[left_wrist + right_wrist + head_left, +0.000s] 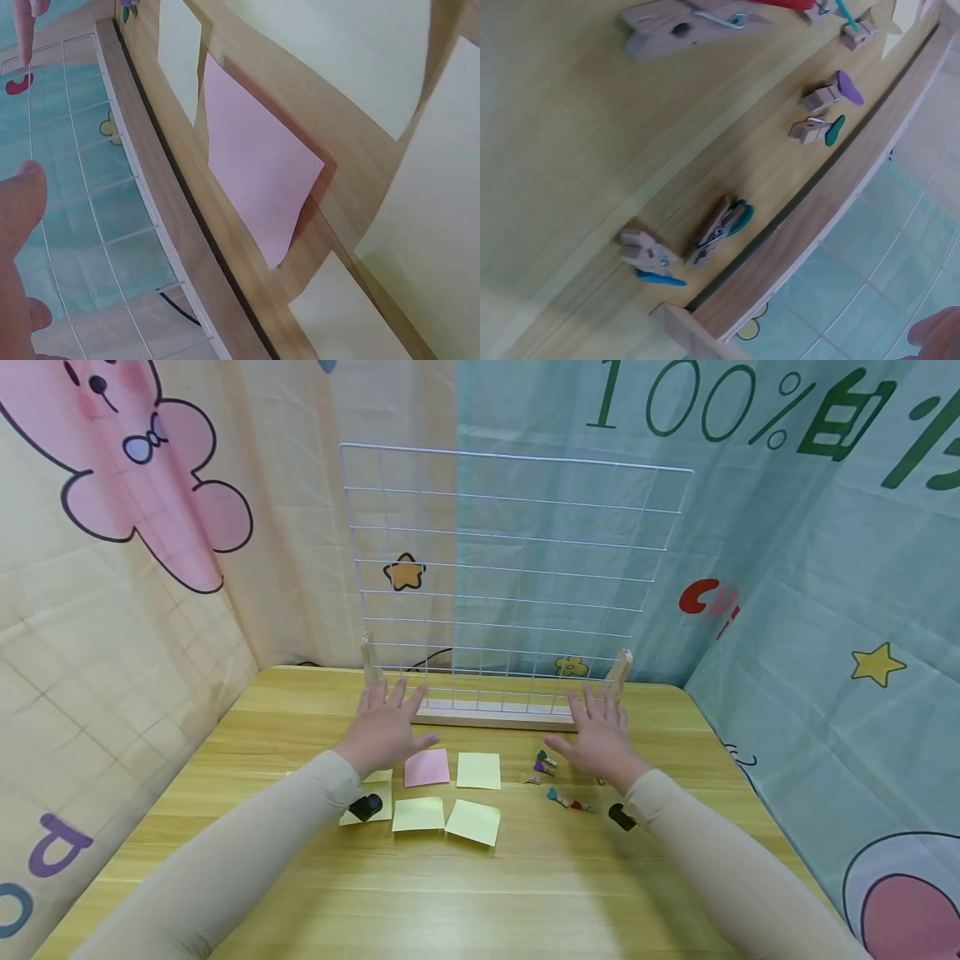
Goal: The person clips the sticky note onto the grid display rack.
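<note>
A white wire grid (517, 535) stands upright in a wooden base (495, 720) at the back of the table. At its left end is my left hand (381, 732), fingers straight and spread, holding nothing. My right hand (602, 742) is likewise spread at the right end; whether either touches the stand I cannot tell. Between the hands lie a pink sticky note (426, 768) and several pale yellow ones (478, 771). Small wooden clothespins with coloured tops (558, 797) lie left of my right hand. The right wrist view shows more of them, including one with a blue top (649, 259).
The wooden table (480, 902) runs toward me under both forearms. Printed curtains (810, 635) close in the back and both sides. Black wrist-camera pieces (366, 807) show beside the sleeves, the left one overlapping a yellow note.
</note>
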The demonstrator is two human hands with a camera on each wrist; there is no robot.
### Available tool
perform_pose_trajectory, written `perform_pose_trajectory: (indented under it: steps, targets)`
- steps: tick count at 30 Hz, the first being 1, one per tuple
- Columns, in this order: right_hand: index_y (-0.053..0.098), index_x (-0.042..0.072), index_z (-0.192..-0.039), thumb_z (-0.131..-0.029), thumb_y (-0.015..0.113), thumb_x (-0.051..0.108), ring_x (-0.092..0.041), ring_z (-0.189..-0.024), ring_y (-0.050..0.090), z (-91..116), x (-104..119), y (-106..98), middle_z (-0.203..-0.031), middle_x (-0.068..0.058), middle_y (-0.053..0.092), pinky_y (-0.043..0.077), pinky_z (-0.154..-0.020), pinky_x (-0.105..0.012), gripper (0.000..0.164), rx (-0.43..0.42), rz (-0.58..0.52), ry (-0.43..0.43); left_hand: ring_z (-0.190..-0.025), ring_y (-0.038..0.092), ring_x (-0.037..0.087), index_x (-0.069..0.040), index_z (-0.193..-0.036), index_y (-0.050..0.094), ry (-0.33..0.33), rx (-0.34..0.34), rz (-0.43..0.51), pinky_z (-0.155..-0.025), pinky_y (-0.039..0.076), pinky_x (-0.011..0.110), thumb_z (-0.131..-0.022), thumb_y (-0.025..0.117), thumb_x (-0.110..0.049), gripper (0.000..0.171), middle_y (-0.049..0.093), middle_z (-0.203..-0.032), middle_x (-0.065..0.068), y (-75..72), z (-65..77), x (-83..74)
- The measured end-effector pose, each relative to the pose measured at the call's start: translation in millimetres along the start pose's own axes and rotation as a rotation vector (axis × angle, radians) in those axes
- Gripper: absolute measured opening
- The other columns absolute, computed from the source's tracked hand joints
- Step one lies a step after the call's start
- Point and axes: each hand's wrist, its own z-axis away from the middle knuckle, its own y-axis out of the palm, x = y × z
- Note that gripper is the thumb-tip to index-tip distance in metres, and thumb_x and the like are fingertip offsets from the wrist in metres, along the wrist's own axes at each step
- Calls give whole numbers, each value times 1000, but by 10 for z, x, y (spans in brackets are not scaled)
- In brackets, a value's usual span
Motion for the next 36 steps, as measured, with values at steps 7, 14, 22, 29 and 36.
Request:
perform_pose_trajectory:
  steps: [7,14,22,29,36]
  targets:
    - [9,10,-170,-100,51,72,-58,-158,-11,43,-128,11,-176,-25,0,0,-125,-75,102,8,12,12,-160,0,55,-15,-169,22,2,-10,-17,-128,4,71,-101,55,-66,92,13,-174,25,53,46,130]
    - [10,8,-170,-101,50,71,-60,-157,-5,113,-231,-2,-175,-26,1,5,-125,-76,102,10,21,9,-159,0,56,-13,-169,24,-4,-12,18,-127,4,71,-101,57,-64,91,15,-173,28,74,108,270]
    - [9,4,-169,-102,47,72,-63,-156,-4,194,-335,23,-174,-28,2,4,-126,-73,102,25,27,-8,-158,2,58,-11,-168,24,-14,15,8,-127,3,72,-102,54,-65,90,14,-173,27,98,211,408]
    - [12,0,-167,-105,55,59,-60,-156,3,255,-397,16,-172,-32,5,4,-128,-70,96,30,18,-4,-157,7,60,-7,-166,29,-22,10,8,-126,5,72,-103,56,-62,88,17,-172,30,119,282,534]
    - [12,-4,-166,-106,57,51,-57,-156,16,264,-529,60,-170,-35,8,7,-128,-69,93,31,27,-23,-155,10,62,-7,-165,33,-33,22,21,-125,5,74,-104,60,-54,81,24,-168,34,159,336,657]
